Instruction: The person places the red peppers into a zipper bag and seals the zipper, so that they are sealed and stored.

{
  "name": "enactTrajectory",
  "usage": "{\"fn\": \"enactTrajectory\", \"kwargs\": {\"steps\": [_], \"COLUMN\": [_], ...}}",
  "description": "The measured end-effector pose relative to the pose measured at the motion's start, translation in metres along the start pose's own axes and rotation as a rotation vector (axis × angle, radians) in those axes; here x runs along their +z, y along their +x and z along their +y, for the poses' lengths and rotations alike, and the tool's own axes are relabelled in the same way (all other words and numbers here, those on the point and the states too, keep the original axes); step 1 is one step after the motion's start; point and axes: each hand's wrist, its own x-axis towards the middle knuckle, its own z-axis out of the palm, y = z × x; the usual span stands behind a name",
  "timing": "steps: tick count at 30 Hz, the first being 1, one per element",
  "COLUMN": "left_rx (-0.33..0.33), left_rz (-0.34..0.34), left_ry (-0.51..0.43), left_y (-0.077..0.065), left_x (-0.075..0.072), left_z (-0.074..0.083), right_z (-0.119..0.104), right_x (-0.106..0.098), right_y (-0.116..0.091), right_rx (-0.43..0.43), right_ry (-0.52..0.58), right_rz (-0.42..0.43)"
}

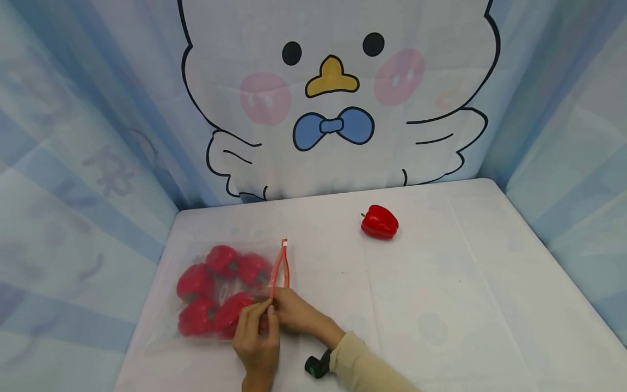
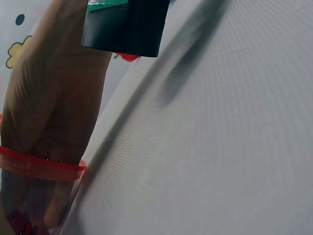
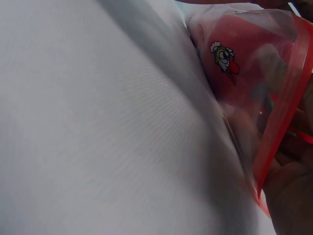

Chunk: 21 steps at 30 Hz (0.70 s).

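Head view, left hand: thumb and fingertips brought together, pinching the red plastic edging strip at the mouth of the clear flat plastic bag.
Right hand: just beside the left at the same mouth; the left wrist view shows its fingers through clear plastic, past the strip; whether they are clamped on anything cannot be told.
Bag mouth: the strip's two strands meet at the far end and part toward the hands, so it is unsealed there.
Rounded red bell peppers: at least five inside the bag, close together.
Single glossy red bell pepper: lies on its side outside the bag, green stem pointing left, beyond the hands and to their right, touched by neither.
Bagging so far: judged mostly done; the outside pepper and the sealing of the mouth appear to be left.
White-covered table: the bag lies near its left edge, with little room there; broad bare cloth stretches right of the hands and around the outside pepper.
Beige sleeve: crosses the near side, with a black rounded device at the wrist.
Bird-printed curtain: rises right behind the far edge, limiting reach that way.
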Motion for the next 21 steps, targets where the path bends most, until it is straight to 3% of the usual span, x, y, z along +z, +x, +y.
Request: {"fn": "enactTrajectory", "kwargs": {"steps": [15, 21], "left_rx": [0.013, 0.016], "left_rz": [0.002, 0.007], "left_ry": [-0.004, 0.004], "left_y": [0.0006, 0.0043], "left_x": [0.001, 0.001], "left_z": [-0.0005, 0.0022], "right_z": [-0.0029, -0.0061], "right_x": [0.0015, -0.0053], "right_y": [0.001, -0.0013], "right_rx": [0.029, 0.089], "right_ry": [0.011, 0.034], "right_rz": [0.028, 0.053]}}
